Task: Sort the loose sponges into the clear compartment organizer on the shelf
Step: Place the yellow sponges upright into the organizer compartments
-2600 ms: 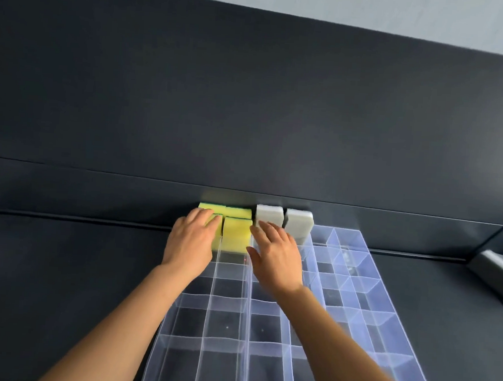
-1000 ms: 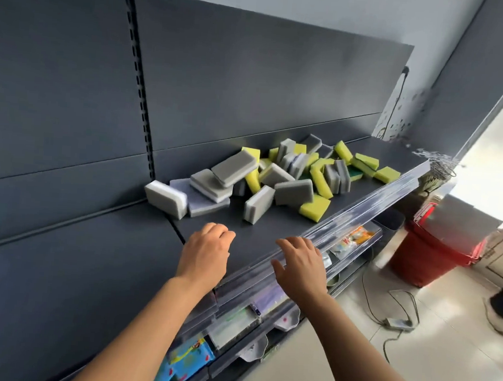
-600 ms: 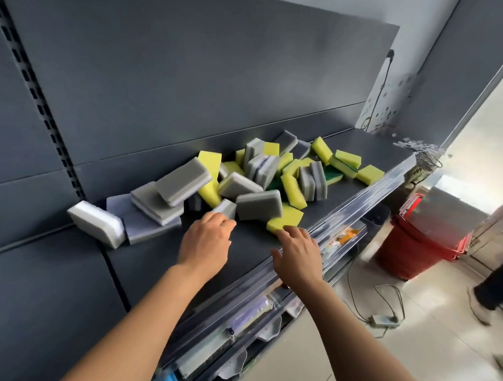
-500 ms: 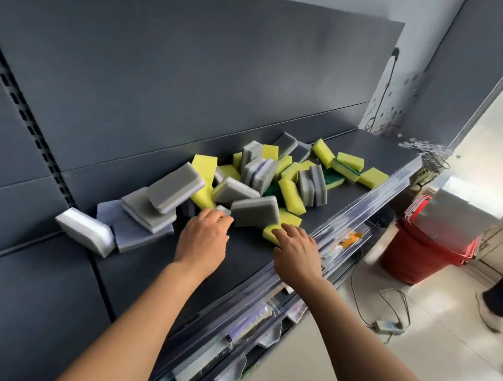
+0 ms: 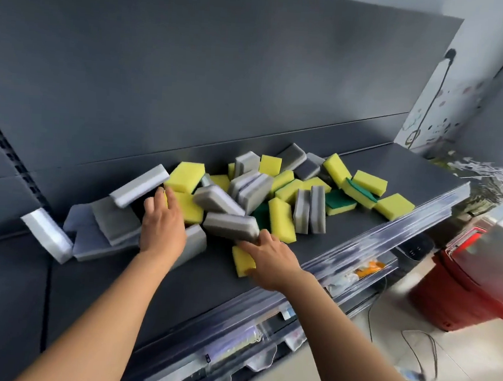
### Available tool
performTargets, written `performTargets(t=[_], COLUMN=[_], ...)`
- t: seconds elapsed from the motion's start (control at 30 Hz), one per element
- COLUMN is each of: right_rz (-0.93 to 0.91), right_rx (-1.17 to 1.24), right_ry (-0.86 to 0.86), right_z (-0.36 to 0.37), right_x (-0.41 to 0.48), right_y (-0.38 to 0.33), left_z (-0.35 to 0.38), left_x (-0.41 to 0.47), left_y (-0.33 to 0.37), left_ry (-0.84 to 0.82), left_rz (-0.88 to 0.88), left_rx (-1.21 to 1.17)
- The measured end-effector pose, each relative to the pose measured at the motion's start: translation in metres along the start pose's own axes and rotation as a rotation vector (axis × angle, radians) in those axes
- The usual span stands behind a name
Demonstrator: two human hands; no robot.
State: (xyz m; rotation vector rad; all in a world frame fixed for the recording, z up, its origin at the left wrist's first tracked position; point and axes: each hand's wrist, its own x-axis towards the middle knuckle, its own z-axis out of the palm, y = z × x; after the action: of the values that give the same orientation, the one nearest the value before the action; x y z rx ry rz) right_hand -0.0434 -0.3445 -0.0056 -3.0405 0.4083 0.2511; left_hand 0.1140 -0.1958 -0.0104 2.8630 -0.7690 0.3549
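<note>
**Both hands at the sponge pile**

At centre frame our right hand (image 5: 272,258) grips a grey sponge (image 5: 231,226) above a yellow sponge (image 5: 241,261); our left hand (image 5: 163,223) lies spread on the pile of sponges (image 5: 274,192) filling the shelf (image 5: 424,175) beyond

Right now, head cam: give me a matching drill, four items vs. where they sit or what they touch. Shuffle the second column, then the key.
Items
1. left hand
2. right hand
3. red bin
4. green-backed sponge

Places
A. on the floor, right of the shelf
B. fingers at the near grey sponge, over a yellow one by the front edge
C. in the right part of the pile, green side up
D. reaching into the left part of the pile, fingertips at a yellow sponge

Pairs: 1-D, 2-B, 3-A, 4-C
</note>
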Motion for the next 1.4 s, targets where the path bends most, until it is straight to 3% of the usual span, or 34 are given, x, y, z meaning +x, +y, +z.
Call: performTargets(t=[0.27,0.4,0.63,0.77,0.9,1.13,1.3,1.4], right_rz=[-0.067,-0.096,-0.142,-0.126,-0.116,-0.181,-0.229,-0.276], right_rx=[0.121,0.286,0.454,0.567,0.738,0.955,1.136,1.218], right_ry=[0.081,0.076,0.045,0.092,0.193,0.397,0.465,0.457], right_z=[0.003,0.003,0.002,-0.002,-0.008,-0.012,-0.018,-0.019], right_x=[0.018,0.025,0.03,0.031,0.035,0.042,0.037,0.033], right_y=[0.011,0.011,0.009,0.008,0.004,-0.02,-0.046,-0.071], left_z=[-0.009,-0.012,-0.01,-0.016,-0.032,-0.057,-0.075,-0.082], left_x=[-0.002,-0.005,-0.003,-0.004,-0.009,-0.032,-0.067,-0.096], left_y=[0.007,0.009,0.01,0.016,0.019,0.004,-0.025,-0.049], left_ry=[-0.046,-0.112,-0.22,-0.124,0.086,0.441,0.547,0.508], left_rz=[-0.229,-0.344,-0.451,-0.498,-0.456,-0.262,-0.278,-0.35], left_rx=[-0.005,-0.254,-0.363,-0.43,-0.591,-0.503,-0.581,-0.644])
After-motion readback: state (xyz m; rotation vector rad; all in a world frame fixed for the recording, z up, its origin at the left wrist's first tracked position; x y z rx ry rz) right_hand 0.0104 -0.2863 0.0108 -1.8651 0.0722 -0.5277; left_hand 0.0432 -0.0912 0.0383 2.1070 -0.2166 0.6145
